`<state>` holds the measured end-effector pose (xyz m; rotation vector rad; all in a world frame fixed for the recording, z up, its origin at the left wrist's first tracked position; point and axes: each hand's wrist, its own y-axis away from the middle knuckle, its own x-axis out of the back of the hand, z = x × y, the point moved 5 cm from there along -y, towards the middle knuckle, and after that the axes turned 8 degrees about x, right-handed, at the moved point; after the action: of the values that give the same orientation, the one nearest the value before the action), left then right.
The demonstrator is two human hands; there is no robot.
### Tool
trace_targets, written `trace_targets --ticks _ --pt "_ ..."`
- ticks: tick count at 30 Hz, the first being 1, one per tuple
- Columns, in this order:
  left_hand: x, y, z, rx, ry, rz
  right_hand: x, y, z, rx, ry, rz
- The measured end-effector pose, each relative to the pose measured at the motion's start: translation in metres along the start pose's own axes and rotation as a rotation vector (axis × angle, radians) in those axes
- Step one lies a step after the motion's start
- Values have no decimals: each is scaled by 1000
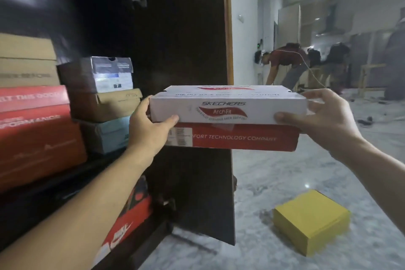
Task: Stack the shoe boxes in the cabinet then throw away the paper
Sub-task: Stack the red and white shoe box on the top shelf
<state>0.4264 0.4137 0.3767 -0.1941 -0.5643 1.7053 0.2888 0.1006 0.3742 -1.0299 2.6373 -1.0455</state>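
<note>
I hold a Skechers shoe box [230, 120] with a white lid and red base in mid air, in front of the open dark cabinet door [186, 50]. My left hand [151, 129] grips its left end and my right hand [324, 116] grips its right end. On the cabinet shelf [65, 177] to the left stand stacked boxes: a red box [37, 133] under a brown box [26, 61], and beside them a dark box [98, 74] on a tan box [107, 105] on a pale blue box [107, 136]. No paper is in view.
A red Nike box [127, 226] sits on the lower shelf. A yellow box [311, 221] lies on the marble floor [285, 177] at the lower right. Far behind, a person [285, 63] bends over near furniture in the bright room.
</note>
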Motion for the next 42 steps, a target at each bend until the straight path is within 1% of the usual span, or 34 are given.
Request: trace_targets --ticks 6,10,13,16,20,26,31,36,42 --pt "78 -49 17 -7 73 168 -78 -27 -58 142 -85 -110" --pt "122 -70 35 -38 41 284 -121 -39 -94 216 -127 -177" --pt "148 -80 57 -127 5 317 -146 -51 -115 260 -159 -226" --pt "168 -89 81 -185 -50 357 -164 -64 -135 299 -197 -222" --pt "197 -106 106 -212 -139 441 -191 -81 -165 353 -280 -181" --pt "242 -128 135 -240 -213 545 -238 -103 -213 406 -393 -182" --pt "277 -144 161 -287 -284 621 -278 -117 -256 462 -420 -162" --pt "313 -163 166 -274 -289 695 -317 -123 -291 483 -401 -181" --pt "361 -173 156 -236 -363 812 -378 -119 -322 518 -360 -267"
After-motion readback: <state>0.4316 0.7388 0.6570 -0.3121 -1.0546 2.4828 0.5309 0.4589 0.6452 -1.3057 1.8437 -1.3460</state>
